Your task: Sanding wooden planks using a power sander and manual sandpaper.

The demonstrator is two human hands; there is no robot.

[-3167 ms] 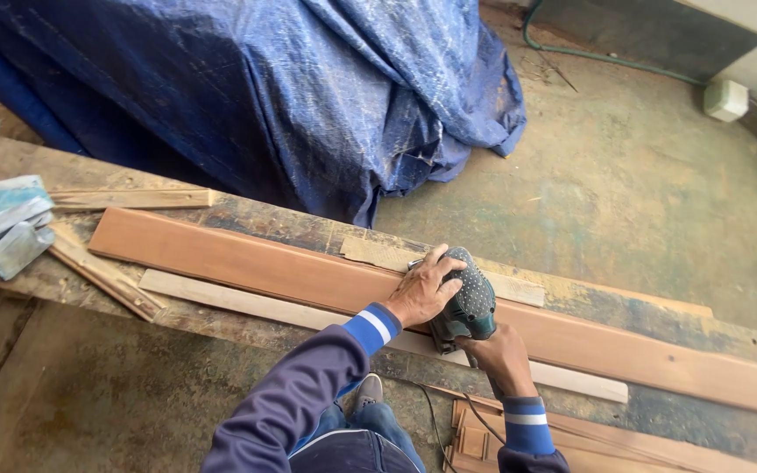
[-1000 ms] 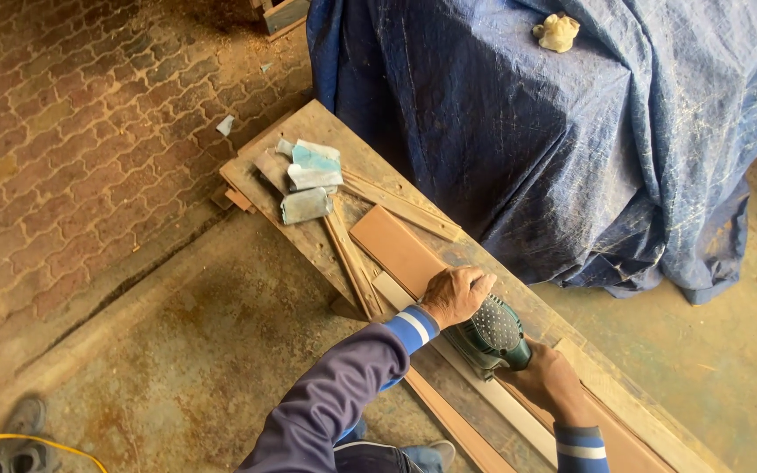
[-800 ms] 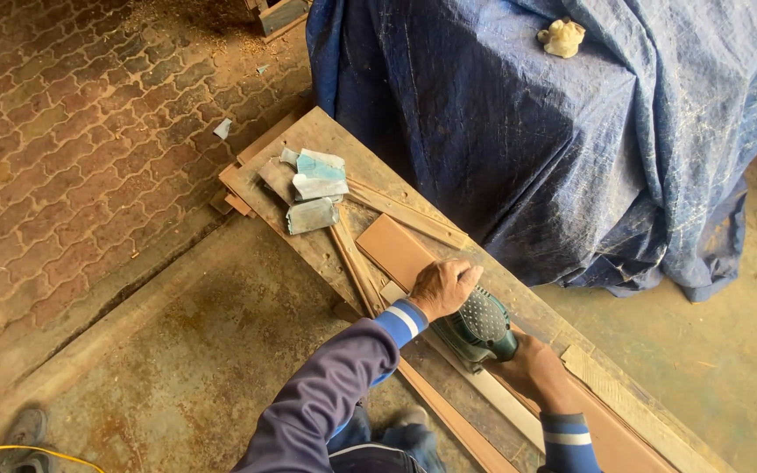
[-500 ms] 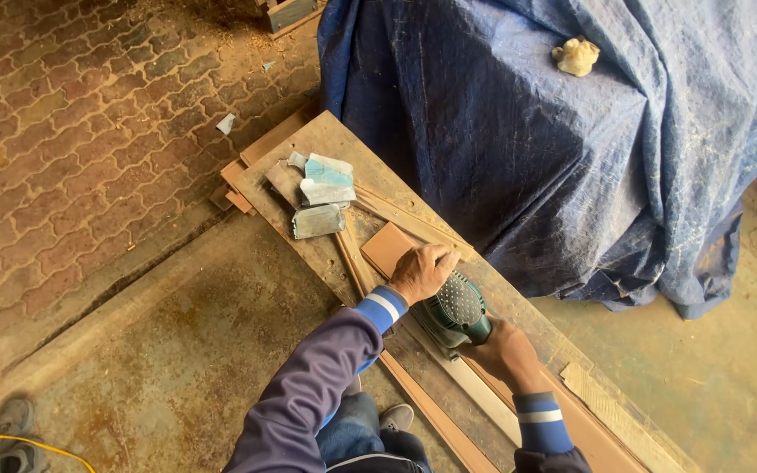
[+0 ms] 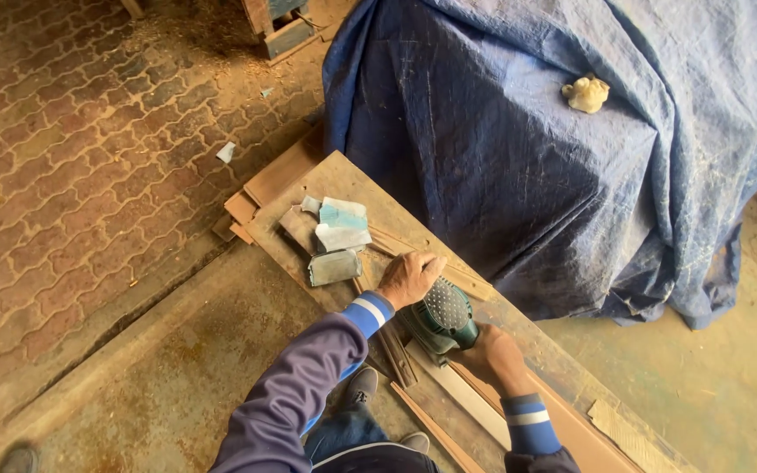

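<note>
Green power sander (image 5: 442, 318) flat on reddish wooden plank (image 5: 562, 420), atop workbench.

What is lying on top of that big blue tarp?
A small pale crumpled lump, maybe a rag or glove, rests on top of the blue tarp. Whatever bulky thing the tarp drapes over is fully covered, so it cannot be seen.

Sander (image 5: 442, 317) under left hand (image 5: 407, 278): showing dark green body, top dotted with small pale holes. Sleeves (image 5: 308, 385): showing purple-blue, cuffs banded blue and white. Sandpaper sheets (image 5: 336, 236) just beyond left hand: showing grey and pale teal. Plank (image 5: 562, 420) beneath right hand (image 5: 492, 355): showing reddish brown. Tarpaulin (image 5: 519, 149) beyond hands: showing dark blue with pale scuffs. Paving (image 5: 72, 158) left of hands: showing reddish interlocking brick pattern.
</note>
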